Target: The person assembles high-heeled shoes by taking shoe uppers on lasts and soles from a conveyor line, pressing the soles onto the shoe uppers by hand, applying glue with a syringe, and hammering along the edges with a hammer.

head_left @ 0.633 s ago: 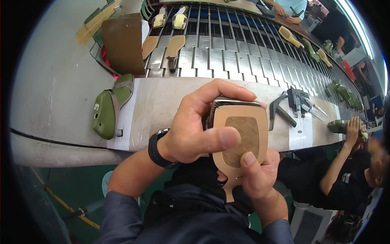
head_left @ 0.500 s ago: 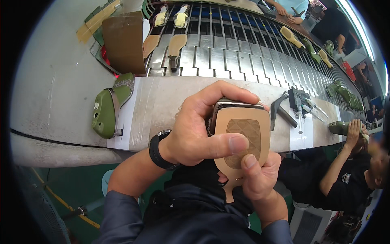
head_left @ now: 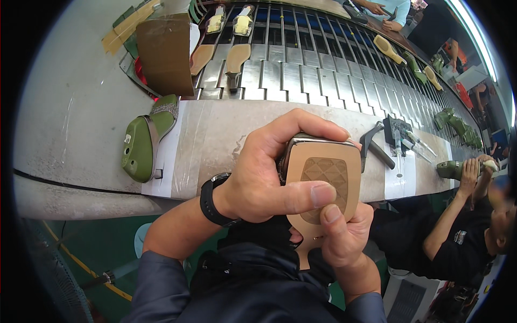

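A tan shoe sole (head_left: 325, 168) with a quilted patch on its forefoot lies face up over a dark shoe upper with a shiny rim (head_left: 318, 138), in front of me above the bench edge. My left hand (head_left: 258, 180) wraps round the toe end: its fingers curl over the far rim and its thumb presses flat on the quilted patch. Lower down, my right hand (head_left: 344, 237) grips the sole's near right side, its thumb on the surface beside my left thumb. The narrow waist of the sole points toward my body. Most of the upper is hidden beneath.
A green shoe last (head_left: 141, 151) with a strap stands left on the bench. To the right lie a hammer (head_left: 374, 145) and a black holder (head_left: 396, 132) with brushes. Beyond runs a slatted metal conveyor (head_left: 301, 81) carrying soles and shoes. A co-worker's hand (head_left: 469, 171) holds another green last.
Both hands and the sole have shifted very slightly to the right; the grip looks the same. At the right, the co-worker's hands have moved a little on their last.
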The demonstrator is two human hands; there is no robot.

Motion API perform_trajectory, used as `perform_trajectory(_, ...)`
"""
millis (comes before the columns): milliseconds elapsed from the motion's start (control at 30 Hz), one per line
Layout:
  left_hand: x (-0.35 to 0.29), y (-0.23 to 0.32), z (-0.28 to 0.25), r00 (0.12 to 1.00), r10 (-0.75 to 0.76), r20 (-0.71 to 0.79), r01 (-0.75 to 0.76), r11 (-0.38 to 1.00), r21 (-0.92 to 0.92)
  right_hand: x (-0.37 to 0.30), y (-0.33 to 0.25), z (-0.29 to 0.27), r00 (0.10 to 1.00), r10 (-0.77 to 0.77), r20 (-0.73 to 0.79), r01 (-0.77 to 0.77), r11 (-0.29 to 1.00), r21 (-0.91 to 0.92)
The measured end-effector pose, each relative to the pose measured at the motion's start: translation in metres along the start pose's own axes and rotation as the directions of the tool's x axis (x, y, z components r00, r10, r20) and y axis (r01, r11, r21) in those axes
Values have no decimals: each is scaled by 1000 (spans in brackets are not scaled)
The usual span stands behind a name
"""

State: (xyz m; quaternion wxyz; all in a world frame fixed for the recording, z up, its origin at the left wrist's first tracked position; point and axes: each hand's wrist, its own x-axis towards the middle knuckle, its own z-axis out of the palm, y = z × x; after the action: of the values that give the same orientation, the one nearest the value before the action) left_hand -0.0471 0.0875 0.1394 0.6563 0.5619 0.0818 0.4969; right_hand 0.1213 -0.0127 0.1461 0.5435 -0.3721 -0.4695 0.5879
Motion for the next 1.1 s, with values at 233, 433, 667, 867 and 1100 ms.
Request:
perform_trajectory(233,-2,0,2,999,-35,-25,34,999,-41,0,0,1,999,28,-21,-28,1000,-5)
perform_trajectory(433,-3,8,3,997,-69,-26,69,998,-6,0,-1,5,999,40,-37,-41,999,-27)
perform_trajectory(667,-6,36,8,980,-171,-99,178,982,67,-1,2,11,998,44,-51,-50,992,-113)
perform_trajectory(867,-8,62,11,948,-245,-201,282,942,183,-4,3,13,996,70,47,-57,970,-237)
perform_trajectory(1100,5,74,9,936,-243,-256,344,794,502,1,-4,19,979,195,51,-167,924,-343)
